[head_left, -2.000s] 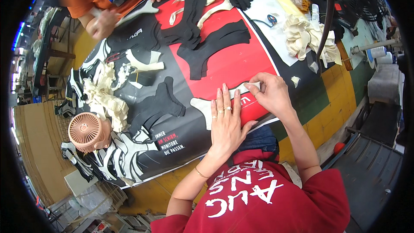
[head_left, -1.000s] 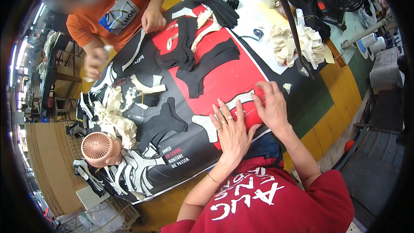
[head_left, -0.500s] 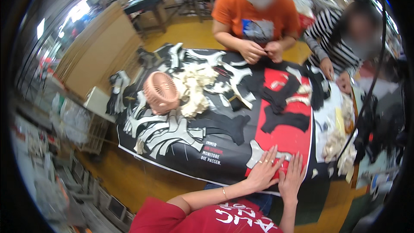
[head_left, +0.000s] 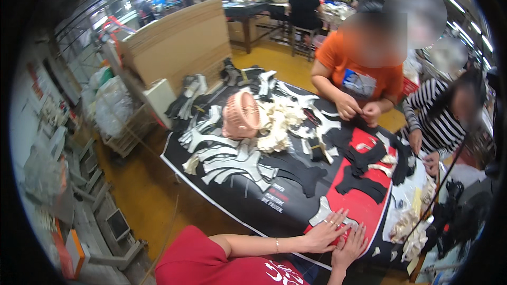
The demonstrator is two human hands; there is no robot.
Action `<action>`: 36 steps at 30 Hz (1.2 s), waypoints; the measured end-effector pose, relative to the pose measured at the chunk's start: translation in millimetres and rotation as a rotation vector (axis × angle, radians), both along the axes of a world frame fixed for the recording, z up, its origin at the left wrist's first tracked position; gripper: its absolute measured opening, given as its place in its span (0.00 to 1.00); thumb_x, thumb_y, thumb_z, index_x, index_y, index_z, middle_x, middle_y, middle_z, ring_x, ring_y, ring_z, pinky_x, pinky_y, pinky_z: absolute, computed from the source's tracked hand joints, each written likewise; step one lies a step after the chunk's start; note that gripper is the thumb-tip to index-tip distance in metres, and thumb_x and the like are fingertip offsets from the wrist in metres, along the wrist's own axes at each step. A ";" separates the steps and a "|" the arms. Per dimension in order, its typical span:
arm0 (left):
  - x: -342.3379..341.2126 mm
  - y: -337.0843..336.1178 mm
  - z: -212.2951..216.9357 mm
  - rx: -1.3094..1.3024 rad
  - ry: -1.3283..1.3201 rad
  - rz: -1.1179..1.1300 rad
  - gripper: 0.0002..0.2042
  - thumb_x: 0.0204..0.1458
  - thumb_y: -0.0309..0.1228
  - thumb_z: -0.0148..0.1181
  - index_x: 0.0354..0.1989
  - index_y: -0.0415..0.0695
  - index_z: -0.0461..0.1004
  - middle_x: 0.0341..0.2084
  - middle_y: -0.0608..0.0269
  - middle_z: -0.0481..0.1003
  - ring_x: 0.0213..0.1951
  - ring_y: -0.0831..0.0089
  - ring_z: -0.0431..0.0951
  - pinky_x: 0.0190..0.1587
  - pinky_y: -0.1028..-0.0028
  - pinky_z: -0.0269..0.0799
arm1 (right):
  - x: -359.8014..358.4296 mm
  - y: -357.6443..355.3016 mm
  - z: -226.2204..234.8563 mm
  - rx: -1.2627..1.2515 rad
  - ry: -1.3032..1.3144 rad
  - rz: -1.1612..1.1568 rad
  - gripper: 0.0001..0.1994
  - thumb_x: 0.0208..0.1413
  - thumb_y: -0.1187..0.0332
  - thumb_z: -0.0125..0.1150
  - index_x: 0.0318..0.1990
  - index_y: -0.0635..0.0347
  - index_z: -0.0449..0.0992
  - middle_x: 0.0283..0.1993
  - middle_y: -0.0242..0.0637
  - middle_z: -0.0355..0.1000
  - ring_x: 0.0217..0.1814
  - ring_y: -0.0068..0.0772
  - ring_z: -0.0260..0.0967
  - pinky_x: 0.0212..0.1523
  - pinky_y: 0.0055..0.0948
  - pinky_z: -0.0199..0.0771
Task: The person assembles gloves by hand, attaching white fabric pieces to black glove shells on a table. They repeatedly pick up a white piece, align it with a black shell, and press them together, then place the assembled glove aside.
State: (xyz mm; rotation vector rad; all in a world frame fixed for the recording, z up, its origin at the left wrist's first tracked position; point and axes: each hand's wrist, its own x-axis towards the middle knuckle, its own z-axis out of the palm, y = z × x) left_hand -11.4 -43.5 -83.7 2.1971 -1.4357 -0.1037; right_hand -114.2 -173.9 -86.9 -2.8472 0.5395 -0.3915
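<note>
My left hand point(head_left: 325, 232) lies flat, fingers spread, on the red-and-black printed table cover point(head_left: 296, 206) near its front edge. It presses a pale flat cut piece point(head_left: 323, 212). My right hand point(head_left: 348, 247) rests just beside it, fingers apart on the red part of the cover. Neither hand grips anything that I can see. Black cut pieces point(head_left: 362, 182) lie on the red area beyond my hands.
A small pink fan point(head_left: 241, 115) stands mid-table beside a heap of cream pieces point(head_left: 277, 124). Across the table a person in orange point(head_left: 362, 82) and a person in a striped top point(head_left: 438, 121) handle small parts. Cardboard sheets point(head_left: 179, 42) stand at left.
The view has swung up and to the left, so the hands now sit at the lower right. Both hands stay flat on the cover, side by side.
</note>
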 end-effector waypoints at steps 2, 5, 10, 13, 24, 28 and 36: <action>-0.7 1.9 -1.4 -0.067 -0.010 -0.001 0.45 0.50 0.46 0.64 0.72 0.38 0.51 0.73 0.33 0.40 0.74 0.40 0.41 0.74 0.51 0.39 | 1.5 -0.5 -10.1 -0.044 -0.137 -0.002 0.31 0.70 0.46 0.35 0.63 0.63 0.69 0.72 0.48 0.59 0.76 0.50 0.53 0.73 0.52 0.44; -3.6 1.3 -6.6 -0.126 -0.002 0.014 0.44 0.50 0.47 0.64 0.71 0.38 0.53 0.73 0.33 0.41 0.74 0.41 0.41 0.74 0.51 0.39 | 4.2 -3.8 -22.7 -0.113 -0.301 0.013 0.27 0.71 0.51 0.36 0.60 0.60 0.75 0.68 0.45 0.67 0.71 0.50 0.61 0.70 0.49 0.51; -6.7 -3.8 -19.5 -0.169 0.005 0.045 0.43 0.48 0.47 0.64 0.70 0.38 0.55 0.72 0.32 0.43 0.73 0.40 0.45 0.74 0.51 0.39 | 2.0 -8.4 -31.4 -0.167 -0.353 0.027 0.27 0.71 0.51 0.34 0.58 0.58 0.76 0.67 0.44 0.68 0.70 0.49 0.63 0.69 0.48 0.53; -11.3 -1.9 -18.1 -0.234 -0.018 0.064 0.42 0.47 0.43 0.66 0.70 0.38 0.55 0.72 0.34 0.43 0.73 0.40 0.46 0.74 0.51 0.41 | 2.9 -7.1 -30.1 -0.121 -0.389 0.038 0.27 0.72 0.51 0.33 0.57 0.59 0.77 0.66 0.44 0.69 0.69 0.49 0.64 0.70 0.47 0.53; -10.6 41.3 15.7 -0.075 0.047 0.344 0.33 0.52 0.40 0.65 0.64 0.35 0.64 0.71 0.39 0.50 0.75 0.51 0.44 0.73 0.48 0.41 | -5.4 1.4 -26.4 -0.079 -0.415 0.034 0.28 0.74 0.54 0.30 0.53 0.64 0.78 0.63 0.45 0.71 0.68 0.49 0.65 0.70 0.45 0.51; -3.1 48.8 5.4 -0.095 0.038 0.219 0.27 0.53 0.41 0.64 0.57 0.38 0.69 0.67 0.42 0.60 0.73 0.53 0.53 0.72 0.47 0.43 | -10.2 3.1 -25.1 -0.071 -0.392 0.042 0.27 0.74 0.55 0.31 0.56 0.63 0.77 0.65 0.44 0.70 0.70 0.46 0.63 0.70 0.43 0.50; 22.4 95.6 39.7 -0.100 -0.205 0.293 0.19 0.51 0.39 0.66 0.48 0.45 0.73 0.50 0.60 0.74 0.64 0.61 0.66 0.71 0.47 0.46 | -24.0 30.0 -9.1 -0.062 -0.485 0.029 0.22 0.73 0.60 0.38 0.54 0.67 0.78 0.66 0.50 0.68 0.69 0.52 0.64 0.67 0.46 0.56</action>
